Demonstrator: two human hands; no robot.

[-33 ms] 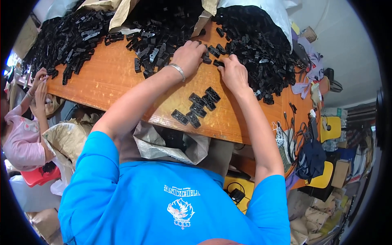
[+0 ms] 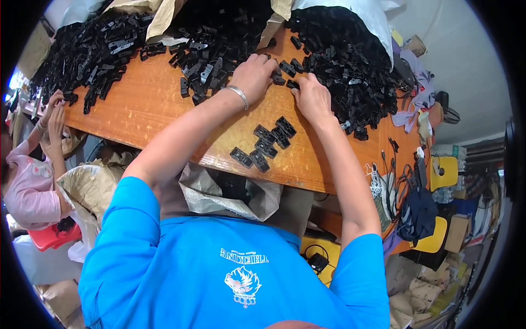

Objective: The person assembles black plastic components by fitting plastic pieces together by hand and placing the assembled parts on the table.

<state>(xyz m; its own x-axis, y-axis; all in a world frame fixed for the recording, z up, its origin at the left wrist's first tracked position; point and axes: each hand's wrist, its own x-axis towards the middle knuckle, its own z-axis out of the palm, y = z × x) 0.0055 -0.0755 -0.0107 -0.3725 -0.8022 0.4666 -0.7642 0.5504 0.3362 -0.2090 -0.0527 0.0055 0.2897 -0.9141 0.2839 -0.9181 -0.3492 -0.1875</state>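
In the head view, your left hand [image 2: 255, 75] is half curled, fingertips against a dark part [image 2: 278, 80]; you can't tell from here whether it is gripped. Your right hand [image 2: 314, 98] is almost closed, a black block [image 2: 292, 85] pinched between thumb and fingers. Two loose pieces [image 2: 287, 68] lie between and just beyond your hands; a small cluster [image 2: 266, 148] lies on the desk [image 2: 148, 98], nearer you than both hands. One pile [image 2: 205, 66] spreads left of your left hand, another heap [image 2: 350, 71] right of your right. Working well here probably means light fingertip pinches, one item each, with your knuckles clear of that heap.
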